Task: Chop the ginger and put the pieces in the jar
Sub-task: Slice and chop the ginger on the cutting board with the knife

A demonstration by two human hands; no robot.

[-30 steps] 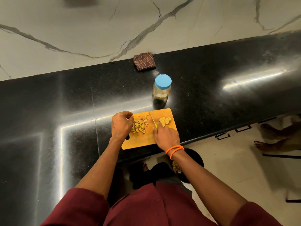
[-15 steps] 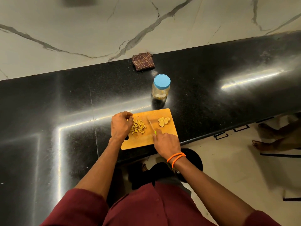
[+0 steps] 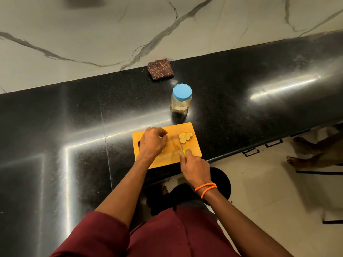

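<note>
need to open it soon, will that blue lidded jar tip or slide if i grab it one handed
The jar looks like clear plastic and nearly empty, so probably light. On the glossy black counter it may slide when nudged. It is fairly squat with a wide blue lid, so tipping seems less likely.

on the wooden cutting board [image 3: 193,153], the left hand [image 3: 151,143] curls over the chopped ginger while the right hand [image 3: 194,168] grips a green-handled knife [image 3: 182,150]. ginger slices [image 3: 185,138] lie just beside the blade. a blue-lidded jar [image 3: 181,98] stands closed on the black tabletop [image 3: 74,117] behind the board.

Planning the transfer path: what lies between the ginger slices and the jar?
In the head view, only bare cutting board and black counter separate ginger slices from jar.
</note>
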